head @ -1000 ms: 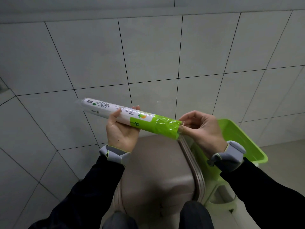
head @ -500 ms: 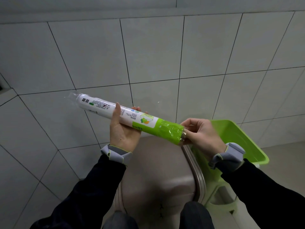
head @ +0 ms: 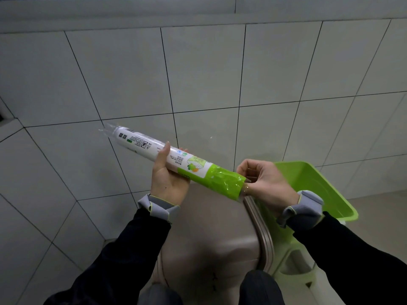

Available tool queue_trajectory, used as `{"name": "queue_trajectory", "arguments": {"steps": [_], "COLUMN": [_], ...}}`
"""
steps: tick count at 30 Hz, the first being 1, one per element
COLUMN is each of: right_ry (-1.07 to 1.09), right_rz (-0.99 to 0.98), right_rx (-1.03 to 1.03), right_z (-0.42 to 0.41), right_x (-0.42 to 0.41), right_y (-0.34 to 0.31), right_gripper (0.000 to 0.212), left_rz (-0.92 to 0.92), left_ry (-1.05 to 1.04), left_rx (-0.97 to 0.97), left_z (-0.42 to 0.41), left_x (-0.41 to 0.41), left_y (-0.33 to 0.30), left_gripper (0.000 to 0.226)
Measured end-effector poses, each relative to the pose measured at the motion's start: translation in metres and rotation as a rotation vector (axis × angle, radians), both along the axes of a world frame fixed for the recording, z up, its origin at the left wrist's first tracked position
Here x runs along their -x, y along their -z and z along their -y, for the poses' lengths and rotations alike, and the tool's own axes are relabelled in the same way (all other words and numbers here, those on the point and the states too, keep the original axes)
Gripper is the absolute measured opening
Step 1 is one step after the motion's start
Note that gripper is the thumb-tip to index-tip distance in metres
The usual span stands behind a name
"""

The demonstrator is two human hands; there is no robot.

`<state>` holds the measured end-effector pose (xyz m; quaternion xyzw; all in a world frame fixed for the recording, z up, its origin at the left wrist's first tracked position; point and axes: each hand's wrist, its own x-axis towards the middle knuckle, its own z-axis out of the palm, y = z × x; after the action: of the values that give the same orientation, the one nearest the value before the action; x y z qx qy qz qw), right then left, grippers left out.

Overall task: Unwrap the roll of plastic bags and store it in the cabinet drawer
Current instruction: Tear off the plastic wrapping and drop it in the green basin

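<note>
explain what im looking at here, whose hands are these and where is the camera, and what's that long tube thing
There is no machine here: these are a person's two bare hands, seen from a wide-angle camera worn on the person's head, looking forward and down. That is why the dark sleeves come in from the bottom edge.

The long tube is a roll of plastic bags, white with a green printed end, inside a clear wrapper. The left hand grips it near the middle, fingers curled round it. The right hand pinches the wrapper at the roll's green end, apparently to start opening it.

Each wrist wears a grey band. Below the hands is a beige rounded object, and to the right a green plastic bin. Behind everything is a grey tiled wall. No cabinet drawer is in view.
</note>
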<state>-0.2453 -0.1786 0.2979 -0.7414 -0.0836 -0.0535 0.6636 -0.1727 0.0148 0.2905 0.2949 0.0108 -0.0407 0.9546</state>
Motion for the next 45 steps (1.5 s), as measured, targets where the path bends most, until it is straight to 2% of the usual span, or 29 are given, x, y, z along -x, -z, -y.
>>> {"name": "queue_trajectory", "arguments": {"steps": [7, 13, 15, 19, 23, 30, 35, 41, 45], "right_ry": [-0.035, -0.217, -0.202, -0.056, -0.024, -0.104, -0.011, -0.057, -0.078], "right_rz": [0.044, -0.058, -0.084, 0.002, 0.027, -0.091, -0.1, -0.353, -0.433], "right_rx": [0.011, -0.259, -0.282, -0.12, -0.06, -0.125, -0.225, -0.447, -0.433], "right_z": [-0.004, -0.012, -0.013, -0.012, -0.014, -0.013, -0.02, -0.025, -0.025], "right_x": [-0.001, 0.006, 0.008, 0.01, 0.012, 0.011, 0.014, 0.017, 0.016], "right_y": [0.006, 0.003, 0.0, -0.007, -0.015, -0.01, -0.005, -0.006, -0.009], "right_gripper": [0.021, 0.015, 0.015, 0.014, 0.011, 0.019, 0.016, 0.021, 0.019], "left_rz": [-0.007, -0.07, -0.082, -0.119, -0.167, -0.167, -0.16, -0.138, -0.11], "left_ry": [0.045, 0.114, 0.118, 0.105, 0.144, 0.097, 0.052, 0.092, 0.123], "left_rx": [0.013, 0.077, 0.106, 0.133, 0.116, 0.056, 0.111, 0.108, 0.079], "left_z": [0.005, 0.005, 0.005, 0.004, 0.002, 0.006, 0.004, 0.002, 0.002], "left_x": [-0.001, -0.006, -0.005, -0.006, -0.007, -0.008, -0.016, -0.011, -0.008], "left_y": [-0.004, -0.003, -0.003, -0.003, 0.001, 0.001, 0.006, 0.004, 0.003], "left_gripper": [0.05, 0.064, 0.068, 0.062, 0.063, 0.065, 0.063, 0.062, 0.062]}}
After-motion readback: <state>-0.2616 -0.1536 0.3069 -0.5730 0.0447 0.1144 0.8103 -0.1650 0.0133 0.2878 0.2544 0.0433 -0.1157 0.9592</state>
